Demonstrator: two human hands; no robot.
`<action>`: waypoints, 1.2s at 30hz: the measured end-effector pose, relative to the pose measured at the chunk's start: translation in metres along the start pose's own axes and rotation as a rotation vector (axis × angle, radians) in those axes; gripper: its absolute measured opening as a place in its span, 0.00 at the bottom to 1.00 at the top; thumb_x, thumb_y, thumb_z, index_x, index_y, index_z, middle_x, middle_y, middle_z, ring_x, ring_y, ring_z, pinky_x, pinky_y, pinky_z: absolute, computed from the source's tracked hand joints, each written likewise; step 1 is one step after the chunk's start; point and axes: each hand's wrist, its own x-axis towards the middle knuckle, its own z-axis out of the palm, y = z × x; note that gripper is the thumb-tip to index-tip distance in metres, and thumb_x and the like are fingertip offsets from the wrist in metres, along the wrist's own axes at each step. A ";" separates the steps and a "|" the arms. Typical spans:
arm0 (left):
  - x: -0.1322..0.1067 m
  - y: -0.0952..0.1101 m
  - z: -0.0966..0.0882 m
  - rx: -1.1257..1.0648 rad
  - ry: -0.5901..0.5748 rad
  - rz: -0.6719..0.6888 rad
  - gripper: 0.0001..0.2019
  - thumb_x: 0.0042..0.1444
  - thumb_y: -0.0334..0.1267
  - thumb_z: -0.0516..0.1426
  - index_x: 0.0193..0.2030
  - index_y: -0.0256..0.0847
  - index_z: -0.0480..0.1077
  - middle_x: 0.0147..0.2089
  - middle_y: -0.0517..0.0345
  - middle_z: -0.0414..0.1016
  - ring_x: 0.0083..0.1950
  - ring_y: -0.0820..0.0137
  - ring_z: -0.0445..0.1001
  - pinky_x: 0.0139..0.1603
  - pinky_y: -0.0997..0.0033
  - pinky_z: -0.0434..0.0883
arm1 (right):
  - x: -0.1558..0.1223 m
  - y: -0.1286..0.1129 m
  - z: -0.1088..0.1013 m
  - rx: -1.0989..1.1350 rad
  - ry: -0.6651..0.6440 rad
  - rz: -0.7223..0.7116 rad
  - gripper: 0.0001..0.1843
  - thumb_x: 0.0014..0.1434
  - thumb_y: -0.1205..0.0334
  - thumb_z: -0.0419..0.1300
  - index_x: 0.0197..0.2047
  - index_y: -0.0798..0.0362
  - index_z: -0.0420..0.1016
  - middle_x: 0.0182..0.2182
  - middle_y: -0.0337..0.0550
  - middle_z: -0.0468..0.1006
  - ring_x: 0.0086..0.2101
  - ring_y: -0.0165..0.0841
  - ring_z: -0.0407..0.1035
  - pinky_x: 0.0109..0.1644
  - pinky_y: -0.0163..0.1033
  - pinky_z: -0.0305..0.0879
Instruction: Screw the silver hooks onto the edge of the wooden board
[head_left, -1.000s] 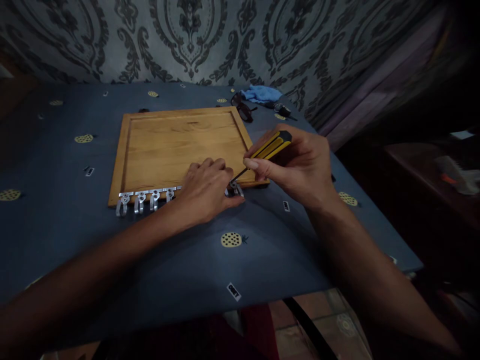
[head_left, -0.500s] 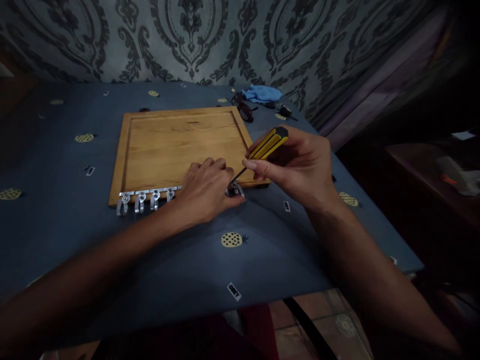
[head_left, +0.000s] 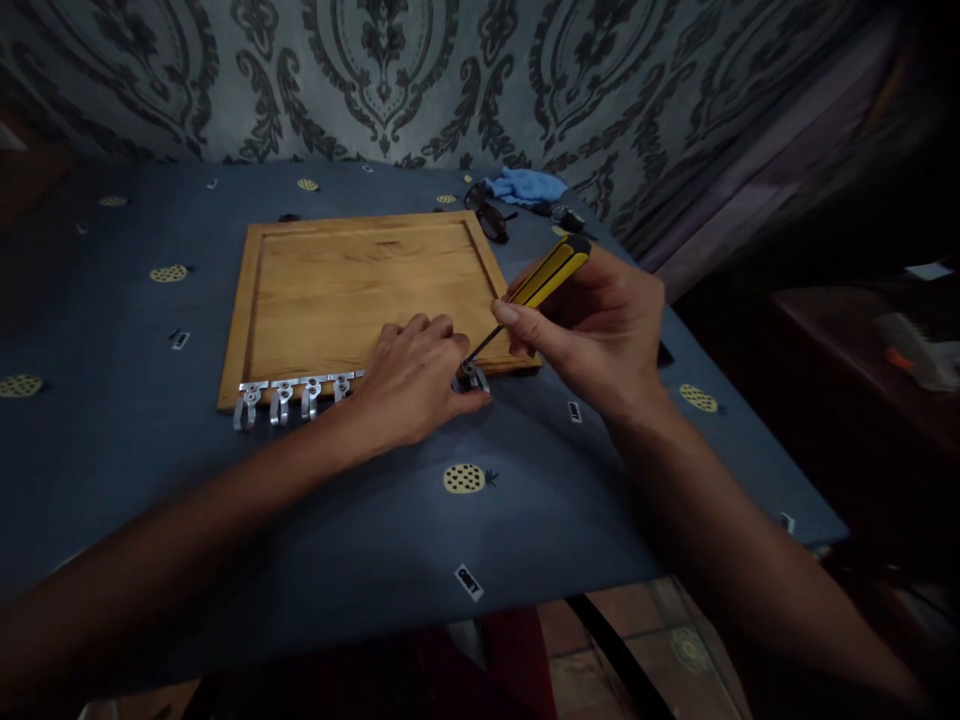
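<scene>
A framed wooden board [head_left: 360,290] lies flat on the table, with a metal hook rail [head_left: 313,388] along its near edge. Several silver hooks hang over that edge. My left hand [head_left: 420,375] is closed over the right part of the rail, hiding some of it; thumb and fingers sit around the rightmost hook [head_left: 474,378]. In my right hand [head_left: 592,325] is a yellow and black screwdriver [head_left: 551,272], tilted, handle up to the right. Its shaft runs down to the rightmost hook beside my left fingers. The exact contact of the tip is too small to make out.
Sunglasses [head_left: 491,222] and a blue cloth [head_left: 526,186] lie behind the board's far right corner, next to a dark small item [head_left: 566,217]. A blue pineapple-print cloth [head_left: 337,560] covers the table. A patterned curtain [head_left: 382,80] hangs along the back.
The screwdriver handle has shifted slightly up and to the right with my right hand, its grip turned a little. My left hand and the board stay in place.
</scene>
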 end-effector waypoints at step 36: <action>0.000 0.000 0.000 0.003 -0.003 0.001 0.21 0.64 0.53 0.61 0.52 0.36 0.76 0.55 0.44 0.76 0.60 0.48 0.72 0.58 0.48 0.70 | 0.003 0.010 0.002 0.037 0.052 -0.095 0.17 0.53 0.46 0.75 0.35 0.44 0.74 0.30 0.36 0.78 0.22 0.27 0.67 0.21 0.37 0.66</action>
